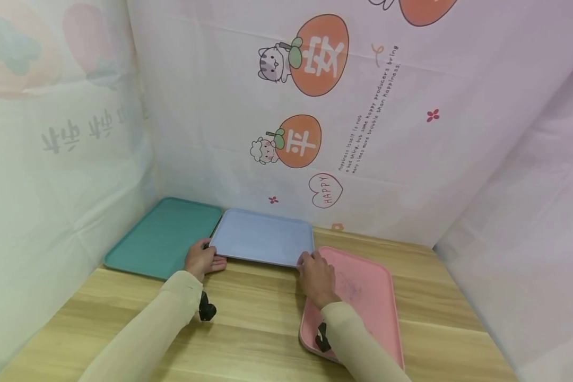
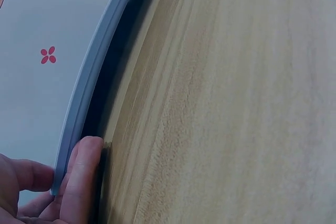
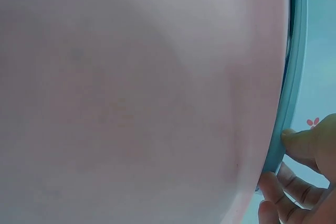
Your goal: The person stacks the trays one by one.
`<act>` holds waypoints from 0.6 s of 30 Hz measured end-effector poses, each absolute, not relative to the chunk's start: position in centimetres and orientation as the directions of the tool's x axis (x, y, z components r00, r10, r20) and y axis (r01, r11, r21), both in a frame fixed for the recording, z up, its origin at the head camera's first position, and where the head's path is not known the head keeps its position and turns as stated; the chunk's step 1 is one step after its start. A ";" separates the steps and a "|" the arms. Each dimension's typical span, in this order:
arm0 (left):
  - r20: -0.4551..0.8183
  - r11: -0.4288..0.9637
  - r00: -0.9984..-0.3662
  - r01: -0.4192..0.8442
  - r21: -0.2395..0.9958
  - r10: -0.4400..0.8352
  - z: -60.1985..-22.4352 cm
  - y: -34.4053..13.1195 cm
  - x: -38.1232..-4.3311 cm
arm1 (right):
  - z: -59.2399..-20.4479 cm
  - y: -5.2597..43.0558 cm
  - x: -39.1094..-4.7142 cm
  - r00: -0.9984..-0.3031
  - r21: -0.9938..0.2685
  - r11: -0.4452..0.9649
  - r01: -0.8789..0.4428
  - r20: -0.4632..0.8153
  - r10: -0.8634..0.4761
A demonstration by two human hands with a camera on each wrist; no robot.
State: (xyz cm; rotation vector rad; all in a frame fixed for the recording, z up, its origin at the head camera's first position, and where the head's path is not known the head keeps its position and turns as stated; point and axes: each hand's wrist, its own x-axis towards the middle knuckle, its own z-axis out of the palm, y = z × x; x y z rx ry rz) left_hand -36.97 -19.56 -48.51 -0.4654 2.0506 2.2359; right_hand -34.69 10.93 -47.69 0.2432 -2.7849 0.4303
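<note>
Both hands hold a light blue tray [image 1: 263,236] by its two near corners, and its near edge is raised a little off the wooden table. At the near left corner my left hand [image 1: 202,259] pinches the rim, thumb above and fingers underneath; the left wrist view shows this grip on the tray's edge [image 2: 86,93]. My right hand [image 1: 317,277] grips the near right corner, thumb on the rim [image 3: 287,108] in the right wrist view. A green tray [image 1: 164,239] lies to the left, and a pink tray [image 1: 363,292] lies under the right forearm.
The wooden table [image 1: 248,318] carries all the trays. A white printed cloth [image 1: 210,106] hangs behind them, with more cloth on the left and right sides. Dark wrist mounts [image 1: 206,306] sit below both sleeves.
</note>
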 end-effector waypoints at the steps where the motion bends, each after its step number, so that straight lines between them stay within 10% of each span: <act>1: -0.270 -0.109 -0.951 -0.256 0.961 -0.153 -48.5 -19.6 -36.9 | -47.7 11.0 -34.7 -0.935 -0.280 0.936 -0.214 0.335 -0.114; 18: -0.258 -0.135 -0.954 -0.239 0.962 -0.150 -47.7 -20.6 -36.7 | -47.7 11.9 -34.6 -0.961 -0.351 0.925 -0.148 0.270 -0.051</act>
